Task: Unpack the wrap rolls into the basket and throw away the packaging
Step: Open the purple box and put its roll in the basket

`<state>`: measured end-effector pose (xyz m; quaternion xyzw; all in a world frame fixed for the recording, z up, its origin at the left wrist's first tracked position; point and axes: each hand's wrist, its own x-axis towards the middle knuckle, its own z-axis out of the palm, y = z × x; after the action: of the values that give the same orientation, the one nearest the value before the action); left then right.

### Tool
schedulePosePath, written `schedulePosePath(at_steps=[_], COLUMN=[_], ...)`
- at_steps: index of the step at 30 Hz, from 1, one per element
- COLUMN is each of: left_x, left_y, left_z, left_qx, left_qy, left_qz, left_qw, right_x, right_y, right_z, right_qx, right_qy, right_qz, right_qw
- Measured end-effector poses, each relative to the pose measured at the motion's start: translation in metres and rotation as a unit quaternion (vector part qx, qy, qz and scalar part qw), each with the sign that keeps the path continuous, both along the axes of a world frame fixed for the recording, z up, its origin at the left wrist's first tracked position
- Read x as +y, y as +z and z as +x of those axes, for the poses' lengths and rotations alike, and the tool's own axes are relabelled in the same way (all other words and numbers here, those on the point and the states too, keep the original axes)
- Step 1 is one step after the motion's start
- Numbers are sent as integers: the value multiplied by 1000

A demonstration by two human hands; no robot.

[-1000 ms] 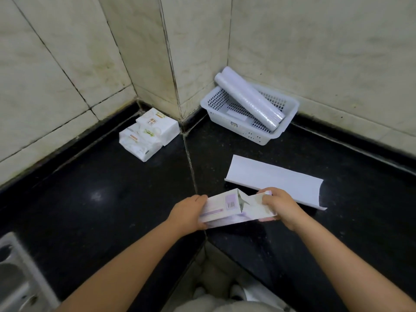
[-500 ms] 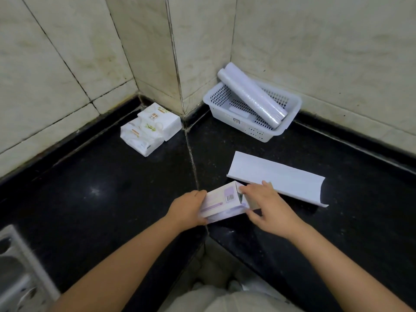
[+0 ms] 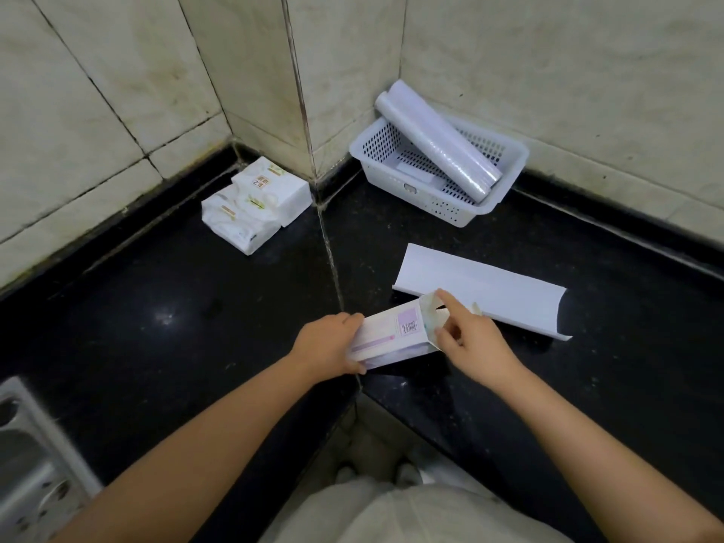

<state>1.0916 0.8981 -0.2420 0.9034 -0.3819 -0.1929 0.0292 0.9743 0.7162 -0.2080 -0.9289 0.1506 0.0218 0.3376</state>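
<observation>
A white and lilac wrap box (image 3: 391, 339) with a barcode is held just above the black counter near its front corner. My left hand (image 3: 329, 348) grips the box's near end. My right hand (image 3: 466, 339) pinches the end flap at the far end, which stands partly lifted. A wrap roll (image 3: 438, 141) lies slanted across the white perforated basket (image 3: 505, 190) in the back corner, its upper end over the rim. A white curved cardboard liner (image 3: 482, 291) lies flat behind my right hand.
Stacked white tissue packs (image 3: 254, 205) sit on the black counter (image 3: 156, 299) against the left wall. A metal sink corner (image 3: 27, 456) shows at the bottom left. Tiled walls close the back. The counter's inner front corner (image 3: 358, 393) is just below the box.
The box has been turned so its barcode side faces up. My right hand moved from covering the far end to pinching the end flap, which now stands lifted.
</observation>
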Motion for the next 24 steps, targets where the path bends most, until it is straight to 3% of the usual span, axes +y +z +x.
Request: schedulePosePath(at_steps=[6,10,15,21,24], left_x=[5,5,7,6,9], left_y=[-5,-6,-9,-6,-2], left_z=[0,-1,-1,0,1], left_qx=[35,96,101,120,114], left_qy=[28,64,77,71,70], left_qz=[-26,-69,-97,-102,-81], left_qw=[999,991,987,985,988], right_x=[-1,-7,-15,-28,-27], right_y=[-3,-10,-10,13,21], right_z=[10,12,9,26,34], right_qx=[-16,27,-34,116,147], right_qy=[17,47,82,255,299], right_qz=[14,48,0,-83,-151], right_qw=[1000,997,996,956,931])
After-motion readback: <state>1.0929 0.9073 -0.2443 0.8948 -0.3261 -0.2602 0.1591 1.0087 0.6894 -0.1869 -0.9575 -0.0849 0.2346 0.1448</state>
